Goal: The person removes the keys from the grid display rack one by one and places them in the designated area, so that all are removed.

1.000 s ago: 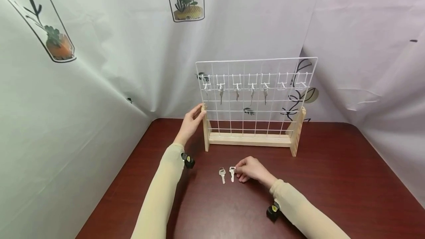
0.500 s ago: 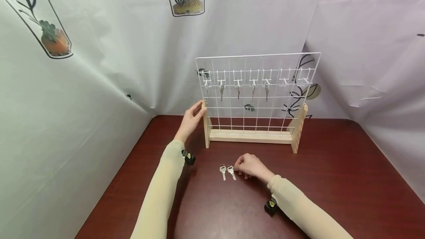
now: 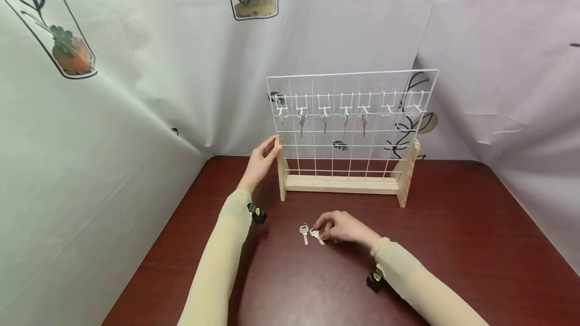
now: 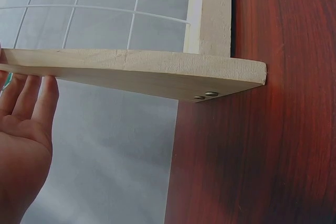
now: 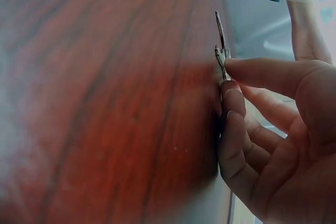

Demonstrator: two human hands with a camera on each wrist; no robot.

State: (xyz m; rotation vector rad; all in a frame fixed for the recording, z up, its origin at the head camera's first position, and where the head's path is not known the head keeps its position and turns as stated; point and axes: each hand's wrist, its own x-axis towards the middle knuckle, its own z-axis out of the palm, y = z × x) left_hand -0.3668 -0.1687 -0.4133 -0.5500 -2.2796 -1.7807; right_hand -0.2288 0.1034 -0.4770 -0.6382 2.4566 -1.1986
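Observation:
My left hand (image 3: 259,163) holds the top of the left wooden upright (image 3: 281,175) of a white wire grid rack (image 3: 349,151); in the left wrist view its fingers (image 4: 44,103) lie along the wood. Two silver keys lie side by side on the dark red table. The left key (image 3: 304,233) has a small ring at its top. At the right key (image 3: 314,233), tilted and partly covered, is my right hand (image 3: 342,226). In the right wrist view, thumb and fingertips pinch this metal key (image 5: 222,64) low at the table surface.
Several keys (image 3: 302,125) hang from white hooks along the rack's upper part. The two rightmost hooks (image 3: 413,109) carry no key. The brown-red table (image 3: 453,245) spreads around the rack, with a plant-printed curtain (image 3: 190,64) behind and at the sides.
The right key has turned, its shaft swinging to the right. My right hand's thumb and fingers have shifted over it. The left hand stays at the upright; the view has tilted slightly downward.

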